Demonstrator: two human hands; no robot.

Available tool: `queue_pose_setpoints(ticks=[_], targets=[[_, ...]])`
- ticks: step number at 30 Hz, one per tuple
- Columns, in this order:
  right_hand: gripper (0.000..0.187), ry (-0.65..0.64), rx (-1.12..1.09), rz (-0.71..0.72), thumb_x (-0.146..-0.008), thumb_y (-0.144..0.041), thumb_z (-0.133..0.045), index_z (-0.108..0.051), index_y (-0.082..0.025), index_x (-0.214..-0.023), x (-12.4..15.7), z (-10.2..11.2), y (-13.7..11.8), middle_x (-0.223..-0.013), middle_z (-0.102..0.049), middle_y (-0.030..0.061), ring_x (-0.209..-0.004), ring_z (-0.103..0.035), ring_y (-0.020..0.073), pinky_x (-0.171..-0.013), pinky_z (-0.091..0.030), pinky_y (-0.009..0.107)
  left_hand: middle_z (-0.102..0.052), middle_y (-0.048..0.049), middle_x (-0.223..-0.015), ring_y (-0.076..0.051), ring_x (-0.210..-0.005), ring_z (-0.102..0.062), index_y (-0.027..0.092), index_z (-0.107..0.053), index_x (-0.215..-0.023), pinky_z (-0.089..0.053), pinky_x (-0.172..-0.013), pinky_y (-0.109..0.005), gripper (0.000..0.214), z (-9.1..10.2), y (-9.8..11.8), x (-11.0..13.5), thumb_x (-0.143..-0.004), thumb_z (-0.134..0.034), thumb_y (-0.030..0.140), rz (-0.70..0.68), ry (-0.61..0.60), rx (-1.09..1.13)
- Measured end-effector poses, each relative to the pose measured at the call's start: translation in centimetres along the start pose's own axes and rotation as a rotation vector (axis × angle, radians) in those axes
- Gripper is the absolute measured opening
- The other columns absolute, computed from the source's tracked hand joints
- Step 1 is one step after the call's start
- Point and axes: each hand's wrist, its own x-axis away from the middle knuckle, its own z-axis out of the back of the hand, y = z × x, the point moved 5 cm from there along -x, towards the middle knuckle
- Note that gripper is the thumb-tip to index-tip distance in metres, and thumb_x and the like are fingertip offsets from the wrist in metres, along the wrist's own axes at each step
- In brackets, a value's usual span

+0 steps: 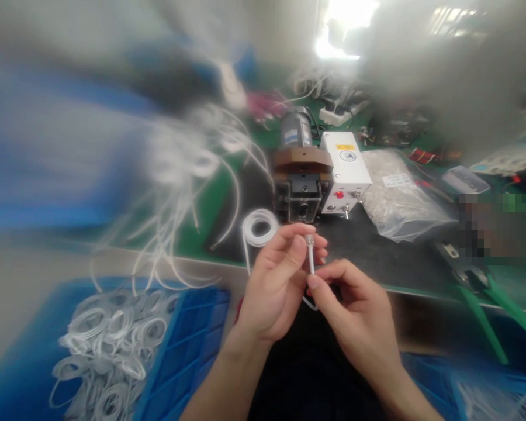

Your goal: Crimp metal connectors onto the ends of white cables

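Note:
My left hand (277, 280) pinches a small clear modular plug (310, 240) between thumb and fingers, at the end of a white cable (312, 264). Just below the plug, my right hand (357, 310) grips that cable between thumb and forefinger. The cable end points up and away from me; whether its wires sit fully inside the plug is too small to tell. A coil of white cable (260, 228) lies on the black mat beside my left hand, its tail running down behind that hand. Directly beyond my fingertips stands a crimping machine (304, 159) with a clear front guard.
A white control box (342, 153) adjoins the machine. To its right lie a bag of clear plugs (388, 196) and green-handled pliers (477, 280) at the table edge. Loose white cables (170, 204) spread at left, above a blue crate (193, 345) holding coiled cables (114, 333).

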Motion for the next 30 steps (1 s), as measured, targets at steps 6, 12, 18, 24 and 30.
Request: queue_pose_setpoints(ticks=[6, 12, 18, 24, 30], targets=[[0.012, 0.011, 0.01, 0.01, -0.095, -0.022, -0.075, -0.073, -0.02, -0.084, 0.1, -0.3, -0.2, -0.078, -0.075, -0.0003, -0.073, -0.067, 0.016, -0.073, -0.054, 0.026, -0.073, -0.0005, -0.099, -0.01, -0.087, -0.069, 0.024, -0.078, -0.108, -0.06, -0.085, -0.02, 0.007, 0.4, -0.6, 0.1, -0.101, -0.079, 0.026, 0.084, 0.024, 0.117], [0.012, 0.013, 0.001, 0.019, -0.095, -0.021, -0.075, -0.072, -0.02, -0.084, 0.2, -0.6, -0.3, -0.077, -0.073, -0.0014, -0.072, -0.065, 0.0145, -0.072, -0.052, 0.024, -0.072, -0.002, -0.098, -0.009, -0.086, -0.068, 0.02, -0.079, -0.11, -0.059, -0.084, -0.02, 0.008, 0.4, -0.9, 0.3, -0.103, -0.077, 0.024, 0.103, 0.015, 0.158], [0.013, 0.032, 0.004, 0.006, -0.099, -0.023, -0.074, -0.073, -0.021, -0.086, 0.4, -0.4, 0.3, -0.079, -0.072, -0.0023, -0.074, -0.065, 0.014, -0.073, -0.05, 0.024, -0.072, -0.002, -0.097, -0.009, -0.086, -0.068, 0.02, -0.08, -0.111, -0.058, -0.084, -0.021, 0.009, 0.5, -0.9, 0.3, -0.103, -0.077, 0.024, 0.065, 0.015, 0.148], [0.014, 0.033, 0.0, -0.003, -0.1, -0.025, -0.074, -0.073, -0.021, -0.087, 0.3, -0.3, 0.4, -0.081, -0.074, -0.0015, -0.074, -0.065, 0.0151, -0.074, -0.051, 0.026, -0.073, -0.0022, -0.097, -0.009, -0.084, -0.067, 0.02, -0.08, -0.109, -0.058, -0.083, -0.021, 0.007, 0.2, -0.7, 0.2, -0.103, -0.076, 0.021, 0.049, 0.006, 0.158], [0.014, 0.029, 0.003, -0.016, -0.1, -0.026, -0.075, -0.073, -0.021, -0.087, 0.4, -0.2, 0.7, -0.083, -0.075, -0.0009, -0.076, -0.066, 0.0156, -0.075, -0.051, 0.026, -0.072, -0.0026, -0.097, -0.01, -0.084, -0.066, 0.02, -0.079, -0.109, -0.058, -0.082, -0.022, 0.007, 0.3, -1.0, 0.2, -0.103, -0.076, 0.022, 0.061, 0.01, 0.152]])
